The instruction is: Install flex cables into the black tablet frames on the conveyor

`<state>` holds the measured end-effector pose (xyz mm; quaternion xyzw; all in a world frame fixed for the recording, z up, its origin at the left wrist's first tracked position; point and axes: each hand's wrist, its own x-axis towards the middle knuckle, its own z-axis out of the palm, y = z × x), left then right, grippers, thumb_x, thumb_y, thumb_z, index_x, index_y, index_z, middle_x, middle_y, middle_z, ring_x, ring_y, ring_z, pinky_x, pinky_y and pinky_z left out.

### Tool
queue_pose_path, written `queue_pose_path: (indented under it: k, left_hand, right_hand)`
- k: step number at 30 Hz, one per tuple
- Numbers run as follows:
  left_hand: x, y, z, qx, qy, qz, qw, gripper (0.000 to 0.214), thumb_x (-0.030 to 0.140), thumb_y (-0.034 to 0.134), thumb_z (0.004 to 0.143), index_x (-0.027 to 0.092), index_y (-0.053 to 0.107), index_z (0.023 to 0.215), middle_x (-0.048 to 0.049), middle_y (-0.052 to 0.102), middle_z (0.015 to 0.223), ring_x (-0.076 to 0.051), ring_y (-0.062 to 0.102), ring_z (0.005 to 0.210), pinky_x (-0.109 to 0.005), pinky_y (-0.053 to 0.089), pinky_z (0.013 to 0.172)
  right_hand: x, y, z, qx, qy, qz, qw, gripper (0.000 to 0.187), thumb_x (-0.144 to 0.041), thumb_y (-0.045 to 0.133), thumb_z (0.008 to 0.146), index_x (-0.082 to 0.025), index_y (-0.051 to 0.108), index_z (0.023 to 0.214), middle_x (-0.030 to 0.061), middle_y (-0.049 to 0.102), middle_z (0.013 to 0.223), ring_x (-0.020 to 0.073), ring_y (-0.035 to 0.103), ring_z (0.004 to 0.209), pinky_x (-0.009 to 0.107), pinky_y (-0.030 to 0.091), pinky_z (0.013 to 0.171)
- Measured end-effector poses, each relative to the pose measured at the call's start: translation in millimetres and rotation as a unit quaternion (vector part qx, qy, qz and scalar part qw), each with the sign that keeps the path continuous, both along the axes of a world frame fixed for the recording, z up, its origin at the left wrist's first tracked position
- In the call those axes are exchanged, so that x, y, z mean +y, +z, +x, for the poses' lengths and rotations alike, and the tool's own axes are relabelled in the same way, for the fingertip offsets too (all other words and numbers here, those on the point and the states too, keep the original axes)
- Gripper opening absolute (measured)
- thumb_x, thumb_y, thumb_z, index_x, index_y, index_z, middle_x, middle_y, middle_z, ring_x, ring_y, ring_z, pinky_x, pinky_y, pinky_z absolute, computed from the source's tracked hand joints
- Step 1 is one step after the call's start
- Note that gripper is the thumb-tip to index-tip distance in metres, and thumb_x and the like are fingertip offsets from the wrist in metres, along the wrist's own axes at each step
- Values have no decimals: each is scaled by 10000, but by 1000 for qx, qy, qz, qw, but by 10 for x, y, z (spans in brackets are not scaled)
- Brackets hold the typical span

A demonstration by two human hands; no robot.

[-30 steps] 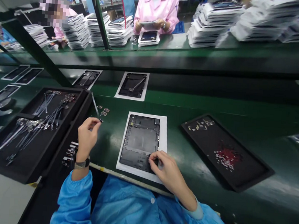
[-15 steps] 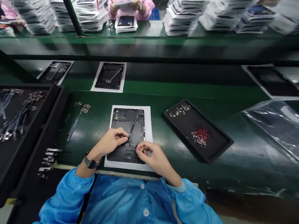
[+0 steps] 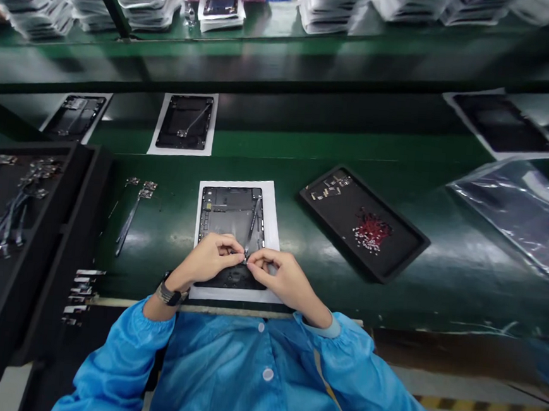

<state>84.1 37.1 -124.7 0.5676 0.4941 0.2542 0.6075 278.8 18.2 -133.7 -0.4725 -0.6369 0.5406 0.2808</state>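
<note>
A black tablet housing (image 3: 226,219) lies face up on a white sheet (image 3: 271,221) in front of me. Inside it a thin ribbon cable (image 3: 253,224) runs down from the upper right to a tiny circuit board (image 3: 245,258) at its lower end. My left hand (image 3: 214,259) pinches this small board from the left, thumb against fingers. From the other side my right hand (image 3: 284,275) has its thumb and fingertips pressed together at the board's right edge. The fingertips of both hands almost meet and partly hide the board.
To the right sits a black tray (image 3: 396,256) with red-wired parts (image 3: 372,231) and small metal pieces (image 3: 331,188). A plastic bag (image 3: 516,212) lies beyond. On the left are loose ribbon cables (image 3: 128,222) and a black bin (image 3: 76,215). More tablet housings (image 3: 186,119) lie farther back.
My right hand has moved up and left to the small board, meeting my left hand there. The camera has tilted down, so the surroundings sit higher in view.
</note>
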Motion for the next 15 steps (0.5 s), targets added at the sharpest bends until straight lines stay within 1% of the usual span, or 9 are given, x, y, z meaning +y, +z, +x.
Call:
queue_pose_path:
  k: [6,10,15]
  left_hand:
    - [1,1,19,-12,12,-31,999,127,255,691,751,132,723,748,-28,666,760,-129,596,691,-244,455,669]
    - [3,7,8,-14,-5,-38,999,138,266,701,739,130,727,745,-22,655,729,-116,572,643,-236,442,622]
    - [-4,-8,-5,-7,-16,-48,999,129,257,703,731,131,718,756,1,617,628,-106,534,579,-233,436,588]
  right_hand:
    - [13,6,27,0,18,-13,1000,132,-254,576,844,-165,668,814,5,645,645,131,549,587,256,424,605]
    - [14,23,21,-2,8,-16,1000,126,-250,585,834,-163,665,792,3,640,635,129,541,583,257,419,601]
    - [21,37,5,0,8,-23,1000,109,-234,597,810,-166,662,755,-11,601,612,120,507,571,250,404,580]
